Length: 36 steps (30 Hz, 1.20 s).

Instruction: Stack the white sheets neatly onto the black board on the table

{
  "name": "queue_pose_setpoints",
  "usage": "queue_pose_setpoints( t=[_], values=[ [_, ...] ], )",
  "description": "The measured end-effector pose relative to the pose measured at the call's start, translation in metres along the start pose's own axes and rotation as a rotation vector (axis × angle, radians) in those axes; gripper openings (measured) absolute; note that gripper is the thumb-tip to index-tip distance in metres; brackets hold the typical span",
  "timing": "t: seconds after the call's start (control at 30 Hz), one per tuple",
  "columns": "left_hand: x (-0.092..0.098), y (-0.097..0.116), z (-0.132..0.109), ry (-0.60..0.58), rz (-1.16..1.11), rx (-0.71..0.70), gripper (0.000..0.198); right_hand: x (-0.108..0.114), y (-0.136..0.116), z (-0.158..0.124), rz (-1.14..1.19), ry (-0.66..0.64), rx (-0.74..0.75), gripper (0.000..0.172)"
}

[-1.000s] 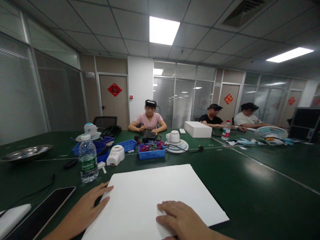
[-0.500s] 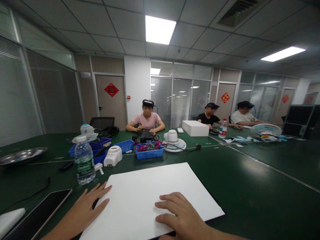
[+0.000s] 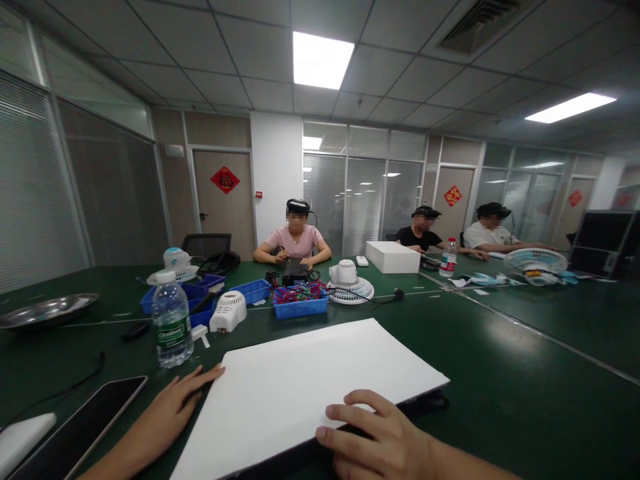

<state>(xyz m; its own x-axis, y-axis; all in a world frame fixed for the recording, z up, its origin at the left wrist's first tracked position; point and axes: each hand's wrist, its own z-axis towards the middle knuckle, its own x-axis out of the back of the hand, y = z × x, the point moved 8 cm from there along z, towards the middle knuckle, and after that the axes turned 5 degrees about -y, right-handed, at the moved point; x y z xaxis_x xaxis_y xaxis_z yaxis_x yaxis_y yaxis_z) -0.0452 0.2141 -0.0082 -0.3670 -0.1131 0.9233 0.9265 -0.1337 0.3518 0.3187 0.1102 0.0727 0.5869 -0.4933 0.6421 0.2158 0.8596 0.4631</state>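
A flat white board (image 3: 310, 387) lies before me, with its right side tilted up off the table. Something black (image 3: 425, 403) shows beneath its raised right edge; its kind I cannot make out. My right hand (image 3: 380, 430) grips the board's near right edge, with curled fingers on top and the thumb hidden. At the board's left edge, my left hand (image 3: 173, 410) is open, fingers stretched out, index fingertip touching near the far left corner.
A water bottle (image 3: 171, 323) and a phone (image 3: 83, 423) are at my left. Beyond the board stand a white fan housing (image 3: 229, 311), a blue bin (image 3: 300, 307) of wires and a fan part (image 3: 350, 283). Several people sit across the table (image 3: 500, 400).
The board's right side has risen and tilted, exposing black beneath it. My right hand has moved right to its edge. My left hand has slid slightly off the board's surface.
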Motion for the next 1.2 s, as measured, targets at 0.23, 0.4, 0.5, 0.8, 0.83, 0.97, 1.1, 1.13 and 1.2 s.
queue_pose_setpoints(
  t=[0.23,0.4,0.5,0.8,0.83,0.97,1.1,1.13,1.2],
  values=[
    [0.005,0.008,-0.005,0.035,-0.022,0.01,0.052,0.004,0.0,-0.001,-0.04,0.057,0.059,0.006],
    [0.004,0.013,-0.013,-0.054,-0.019,-0.015,0.069,0.009,0.007,-0.004,-0.033,0.096,0.043,0.005],
    [0.004,0.014,-0.014,-0.081,-0.011,-0.017,0.071,0.011,0.013,-0.008,-0.027,0.1,0.034,0.008],
    [0.003,0.012,-0.013,-0.079,-0.012,-0.028,0.056,-0.013,0.027,-0.018,0.055,0.025,-0.119,0.023],
    [0.003,0.013,-0.013,-0.074,-0.019,-0.018,0.056,-0.016,0.027,-0.017,0.055,0.006,-0.132,0.022],
    [0.006,0.017,-0.017,-0.048,-0.041,0.013,0.056,-0.017,0.028,-0.016,-0.005,-0.028,-0.172,0.006],
    [0.009,0.025,-0.021,-0.09,-0.059,-0.025,0.056,-0.004,0.034,-0.013,0.0,0.001,-0.204,0.013],
    [0.011,0.026,-0.022,-0.082,-0.068,-0.035,0.056,0.001,0.037,-0.012,-0.001,0.007,-0.214,0.013],
    [0.016,0.028,-0.024,-0.053,-0.095,-0.04,0.056,0.017,0.045,-0.01,-0.022,0.031,-0.265,0.012]
  ],
)
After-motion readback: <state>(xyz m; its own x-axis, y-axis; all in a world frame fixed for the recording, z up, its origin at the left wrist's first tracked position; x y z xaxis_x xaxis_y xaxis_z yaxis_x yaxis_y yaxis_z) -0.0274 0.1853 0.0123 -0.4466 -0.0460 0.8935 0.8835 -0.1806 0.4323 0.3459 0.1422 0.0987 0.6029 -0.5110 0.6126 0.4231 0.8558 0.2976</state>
